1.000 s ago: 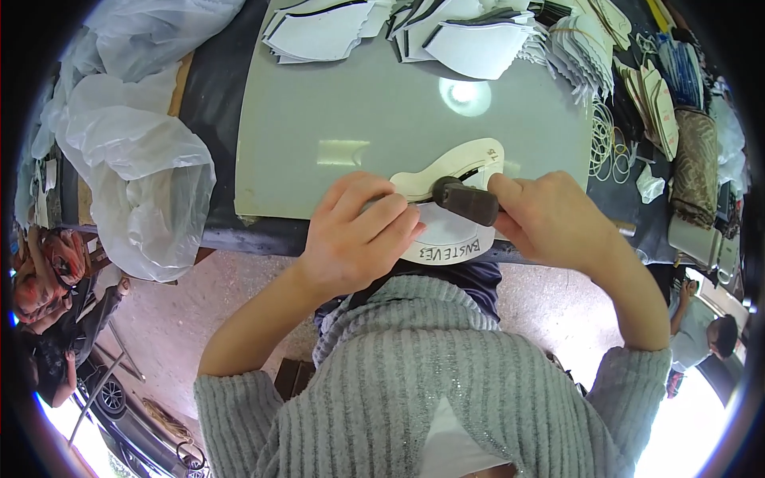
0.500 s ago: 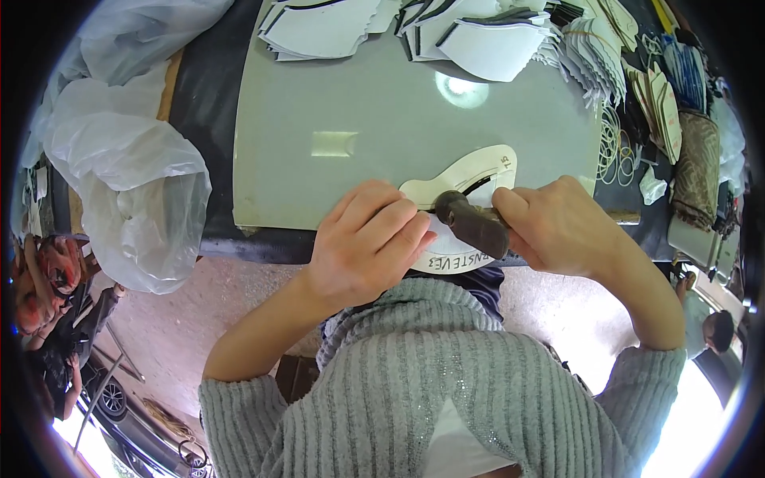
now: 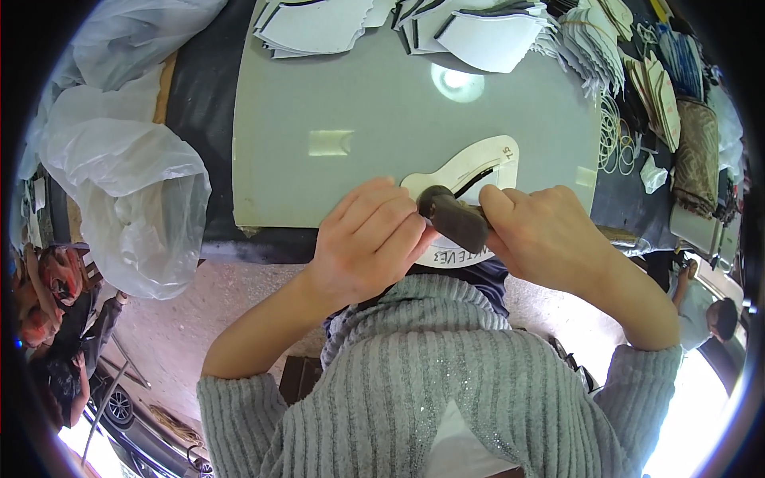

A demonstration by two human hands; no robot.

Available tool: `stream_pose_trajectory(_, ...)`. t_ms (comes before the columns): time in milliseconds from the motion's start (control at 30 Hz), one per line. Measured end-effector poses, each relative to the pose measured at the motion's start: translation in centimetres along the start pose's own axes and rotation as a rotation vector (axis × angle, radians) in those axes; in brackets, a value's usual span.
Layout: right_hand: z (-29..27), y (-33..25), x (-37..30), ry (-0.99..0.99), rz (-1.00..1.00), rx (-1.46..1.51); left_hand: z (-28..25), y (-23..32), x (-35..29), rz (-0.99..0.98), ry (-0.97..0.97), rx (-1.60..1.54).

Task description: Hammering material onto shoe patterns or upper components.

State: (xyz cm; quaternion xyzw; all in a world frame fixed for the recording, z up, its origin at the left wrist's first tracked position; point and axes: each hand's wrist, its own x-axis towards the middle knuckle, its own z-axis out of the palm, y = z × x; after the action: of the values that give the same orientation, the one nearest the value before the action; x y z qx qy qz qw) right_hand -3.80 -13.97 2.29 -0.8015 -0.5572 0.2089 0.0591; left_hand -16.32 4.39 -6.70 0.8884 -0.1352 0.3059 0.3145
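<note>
A flat cream template (image 3: 458,159) with a curved outline lies at the near edge of the table; through its opening a white piece with a black edge strip (image 3: 476,182) shows. My right hand (image 3: 546,231) is closed round the short handle of a hammer (image 3: 460,223), whose dark head rests over or just above the template; I cannot tell whether it touches. My left hand (image 3: 366,235) lies at the template's left side, fingers bent and pressed together. Its fingertips are partly behind the hammer head, so what they pinch is hidden.
Stacks of white curved pieces (image 3: 315,28) lie along the far side of the grey-green board (image 3: 279,183). Crumpled clear plastic bags (image 3: 119,183) fill the left. Loops of pale cord (image 3: 613,135) and a rolled patterned cloth (image 3: 696,159) are at the right.
The hammer and my right hand have shifted a little to the left, bringing the head nearer my left fingertips. My left hand stays almost where it was.
</note>
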Motion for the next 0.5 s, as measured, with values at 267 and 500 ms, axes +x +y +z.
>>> stream_pose_trajectory(267, -1.3, -0.5, -1.3, 0.384, 0.010, 0.324, 0.0, 0.1, -0.3, -0.066, 0.023, -0.031)
stream_pose_trajectory(500, -0.2, -1.1, -0.6, 0.160, 0.086, 0.108, 0.2, 0.2, -0.7, -0.065, 0.073, -0.010)
